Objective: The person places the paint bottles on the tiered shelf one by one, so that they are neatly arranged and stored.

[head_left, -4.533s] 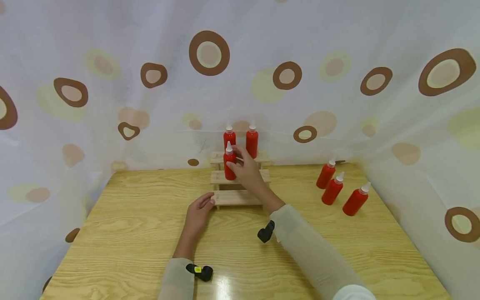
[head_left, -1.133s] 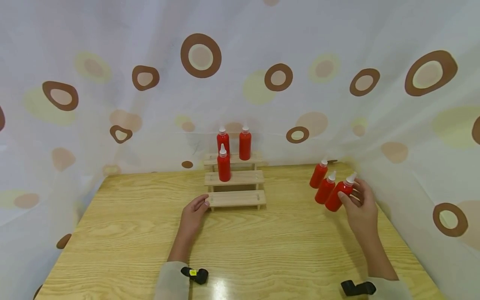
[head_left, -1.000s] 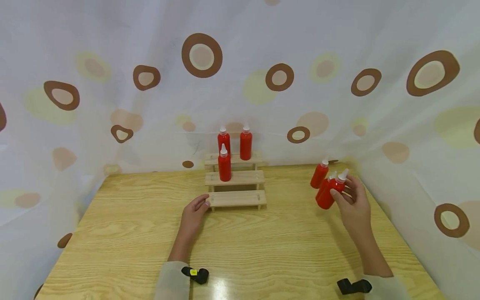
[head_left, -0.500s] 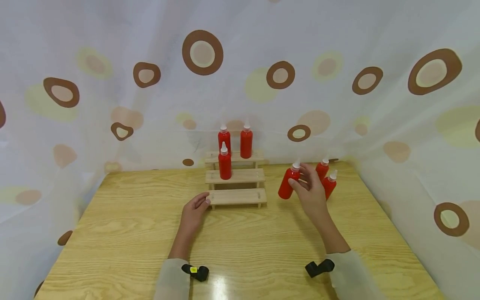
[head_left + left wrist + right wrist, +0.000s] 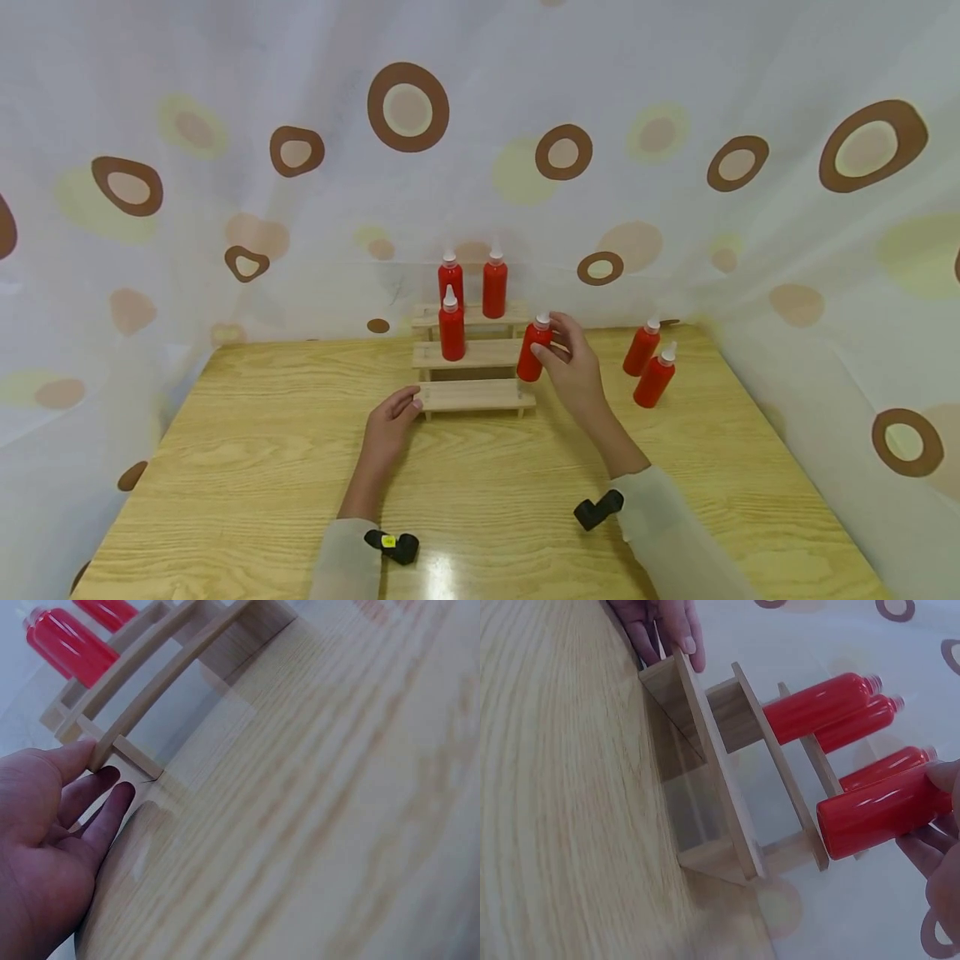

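My right hand (image 5: pixel 579 371) holds a red squeeze bottle (image 5: pixel 532 354) with a white nozzle, thumb on one side and fingers on the other. The bottle tilts slightly and hangs by the right end of the three-step wooden stand (image 5: pixel 476 393), near its middle step. In the right wrist view, the held bottle (image 5: pixel 877 814) appears close to that step's end. My left hand (image 5: pixel 388 425) grips the left end of the lowest step; in the left wrist view its fingertips meet the plank's corner. Two bottles (image 5: pixel 494 289) stand on the top step, and another bottle (image 5: pixel 452 332) stands on the middle step's left.
Two more red bottles (image 5: pixel 655 381) stand on the wooden table (image 5: pixel 480 508) to the right, one behind the other. A patterned white cloth (image 5: pixel 322 208) rises behind the table and along both sides, close behind the stand.
My right hand left the bottle on the middle step, took another from the group at the right, and carried it left to the stand. My left hand stays at the lowest step.
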`<state>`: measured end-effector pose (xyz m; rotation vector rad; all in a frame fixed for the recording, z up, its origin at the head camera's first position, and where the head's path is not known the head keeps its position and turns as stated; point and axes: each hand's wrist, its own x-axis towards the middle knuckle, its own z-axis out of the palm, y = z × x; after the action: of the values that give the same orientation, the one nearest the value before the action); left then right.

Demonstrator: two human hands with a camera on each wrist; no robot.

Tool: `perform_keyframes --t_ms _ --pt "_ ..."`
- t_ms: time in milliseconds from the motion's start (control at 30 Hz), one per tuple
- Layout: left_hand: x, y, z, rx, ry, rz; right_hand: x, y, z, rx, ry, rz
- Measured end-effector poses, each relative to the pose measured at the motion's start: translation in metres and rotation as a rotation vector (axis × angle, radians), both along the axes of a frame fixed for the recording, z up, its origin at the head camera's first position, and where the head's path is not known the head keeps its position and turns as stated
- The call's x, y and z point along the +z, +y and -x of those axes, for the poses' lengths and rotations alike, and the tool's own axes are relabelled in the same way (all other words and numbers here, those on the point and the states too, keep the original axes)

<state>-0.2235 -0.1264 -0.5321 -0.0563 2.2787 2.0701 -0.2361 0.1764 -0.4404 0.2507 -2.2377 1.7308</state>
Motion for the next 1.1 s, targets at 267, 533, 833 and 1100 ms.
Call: perform_keyframes --t_ms 267,533,833,1100 --pt "-0.003 -0.002 -0.002 -0.004 0.034 -0.003 0.009 -0.026 0.014 0.004 0.028 -0.006" --pt "0.003 -0.001 -0.003 -0.001 0.016 -0.005 0.004 -0.042 0.033 0.019 0.011 0.005" --pt "0.031 0.001 -0.017 -0.030 0.016 0.002 0.001 -0.047 0.046 0.045 0.035 -0.036" --pt "0.032 0.001 -0.018 -0.026 0.011 -0.012 -0.003 -0.048 0.053 0.077 0.097 -0.037"
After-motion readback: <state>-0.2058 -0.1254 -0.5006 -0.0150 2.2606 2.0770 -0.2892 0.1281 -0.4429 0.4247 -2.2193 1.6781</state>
